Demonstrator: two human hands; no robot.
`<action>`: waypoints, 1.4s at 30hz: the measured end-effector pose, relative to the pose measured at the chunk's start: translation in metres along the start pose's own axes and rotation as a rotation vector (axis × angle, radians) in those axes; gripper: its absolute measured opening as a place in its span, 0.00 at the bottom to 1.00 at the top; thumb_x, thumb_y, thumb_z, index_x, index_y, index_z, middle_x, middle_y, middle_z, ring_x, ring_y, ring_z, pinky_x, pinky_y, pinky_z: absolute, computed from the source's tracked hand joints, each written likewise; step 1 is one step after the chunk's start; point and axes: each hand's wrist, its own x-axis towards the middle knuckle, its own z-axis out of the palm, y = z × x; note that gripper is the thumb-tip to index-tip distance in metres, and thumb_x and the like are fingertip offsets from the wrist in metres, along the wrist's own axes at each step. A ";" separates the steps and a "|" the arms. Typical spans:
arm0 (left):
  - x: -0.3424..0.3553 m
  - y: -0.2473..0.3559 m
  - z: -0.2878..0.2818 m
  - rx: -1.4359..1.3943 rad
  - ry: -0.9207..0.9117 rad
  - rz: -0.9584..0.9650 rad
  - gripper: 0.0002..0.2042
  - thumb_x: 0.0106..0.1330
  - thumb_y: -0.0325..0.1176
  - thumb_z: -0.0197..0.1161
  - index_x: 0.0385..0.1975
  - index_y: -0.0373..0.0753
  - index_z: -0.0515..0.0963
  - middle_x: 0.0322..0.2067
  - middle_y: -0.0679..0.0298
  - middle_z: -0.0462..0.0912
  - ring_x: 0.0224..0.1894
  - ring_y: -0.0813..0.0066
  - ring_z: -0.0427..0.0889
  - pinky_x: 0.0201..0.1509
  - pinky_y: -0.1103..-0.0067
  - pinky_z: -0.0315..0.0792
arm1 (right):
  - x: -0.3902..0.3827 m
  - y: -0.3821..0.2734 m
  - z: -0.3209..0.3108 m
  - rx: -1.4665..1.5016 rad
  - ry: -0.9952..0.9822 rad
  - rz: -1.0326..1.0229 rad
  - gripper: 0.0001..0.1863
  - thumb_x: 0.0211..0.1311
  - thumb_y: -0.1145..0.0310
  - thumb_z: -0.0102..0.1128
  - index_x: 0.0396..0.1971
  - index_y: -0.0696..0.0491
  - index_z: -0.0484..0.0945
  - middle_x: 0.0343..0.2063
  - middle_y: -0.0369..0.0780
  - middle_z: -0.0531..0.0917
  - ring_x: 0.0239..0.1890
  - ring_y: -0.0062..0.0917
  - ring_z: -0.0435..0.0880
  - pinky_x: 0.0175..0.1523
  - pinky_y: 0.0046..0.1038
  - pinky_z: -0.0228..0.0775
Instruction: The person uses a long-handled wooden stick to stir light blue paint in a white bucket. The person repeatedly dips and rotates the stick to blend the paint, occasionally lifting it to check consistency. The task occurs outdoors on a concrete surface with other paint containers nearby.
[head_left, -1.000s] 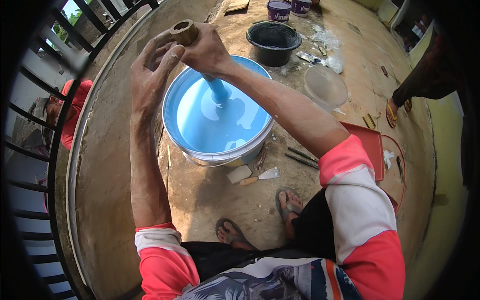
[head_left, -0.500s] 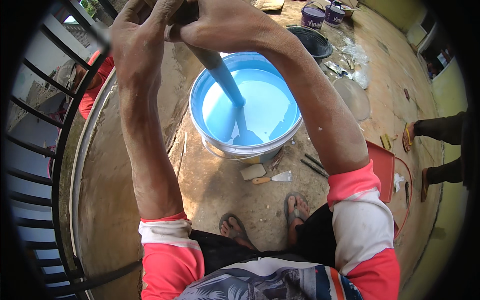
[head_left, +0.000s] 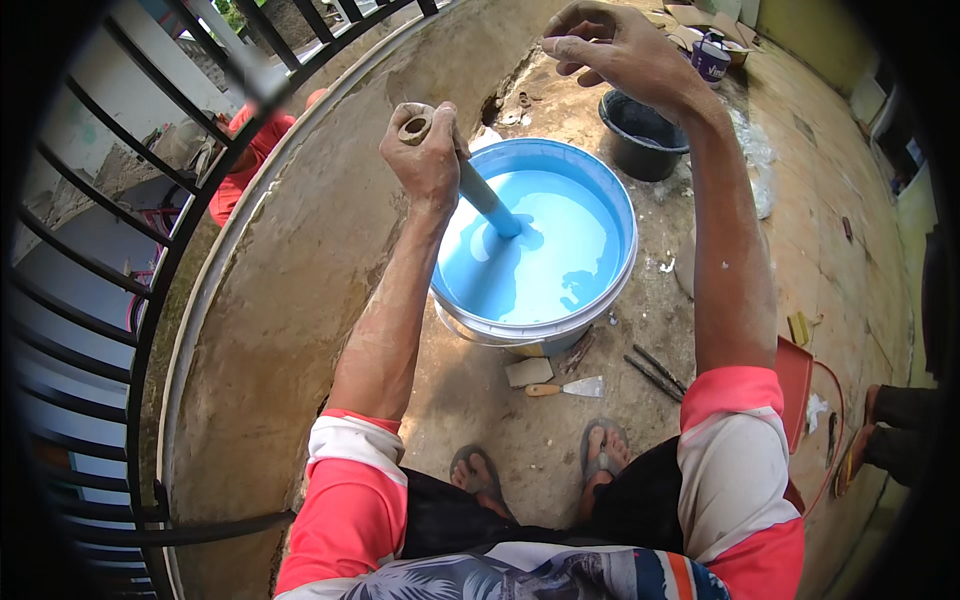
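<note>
My left hand [head_left: 425, 170] is closed round the top of a hollow pipe [head_left: 485, 203], whose round open end shows above the fist. The pipe slants down into light blue paint [head_left: 565, 235], which fills much of a large white bucket [head_left: 520, 333]. Its lower end is hidden under the paint. Up and to the right of the bucket, my right hand [head_left: 625, 55] is raised off the pipe. Its fingers are loosely bent and apart, with nothing in them.
A black tub [head_left: 645, 150] stands beyond the bucket. Near my feet lie a scraper [head_left: 565, 387], a pale block [head_left: 528, 372] and dark rods [head_left: 655, 372]. A red tray [head_left: 793, 390] sits at right, near another person's legs [head_left: 895, 435]. Black railing [head_left: 120, 350] curves along the left.
My right hand has let go of the pipe and moved right. My left hand keeps its hold, lower in view. The view has shifted, and the person at right stands with feet closer together.
</note>
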 end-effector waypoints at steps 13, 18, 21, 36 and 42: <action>-0.034 -0.031 0.047 -0.048 -0.402 -0.204 0.09 0.60 0.23 0.64 0.24 0.39 0.70 0.15 0.67 0.71 0.17 0.80 0.72 0.21 0.79 0.69 | 0.032 0.123 0.015 0.048 -0.014 0.084 0.21 0.63 0.58 0.65 0.46 0.61 0.81 0.36 0.45 0.87 0.36 0.26 0.88 0.36 0.25 0.79; -0.038 0.000 0.035 -0.030 -0.481 -0.361 0.09 0.59 0.23 0.63 0.21 0.40 0.69 0.15 0.69 0.70 0.15 0.80 0.70 0.20 0.79 0.68 | 0.035 0.160 0.021 -0.059 -0.026 0.165 0.21 0.60 0.58 0.66 0.44 0.61 0.82 0.33 0.45 0.87 0.37 0.28 0.87 0.40 0.28 0.78; -0.042 0.004 0.030 0.155 -0.492 -0.337 0.07 0.54 0.23 0.61 0.19 0.37 0.70 0.13 0.69 0.71 0.13 0.82 0.70 0.17 0.80 0.65 | 0.039 0.190 0.027 -0.202 -0.014 0.155 0.21 0.57 0.59 0.68 0.40 0.63 0.83 0.34 0.49 0.87 0.39 0.34 0.86 0.47 0.33 0.76; -0.023 -0.051 0.058 -0.135 -0.068 -0.153 0.04 0.53 0.21 0.58 0.23 0.36 0.69 0.14 0.65 0.71 0.13 0.78 0.70 0.16 0.79 0.67 | 0.042 0.209 0.033 -0.292 -0.008 0.180 0.23 0.56 0.57 0.64 0.42 0.62 0.83 0.39 0.53 0.87 0.44 0.41 0.86 0.52 0.36 0.76; -0.050 -0.016 0.062 -0.205 -0.377 -0.466 0.07 0.54 0.22 0.59 0.23 0.40 0.67 0.14 0.66 0.67 0.14 0.77 0.65 0.19 0.76 0.66 | 0.054 0.207 0.042 -0.243 0.028 0.144 0.21 0.57 0.58 0.66 0.40 0.62 0.84 0.36 0.50 0.87 0.41 0.37 0.86 0.49 0.34 0.76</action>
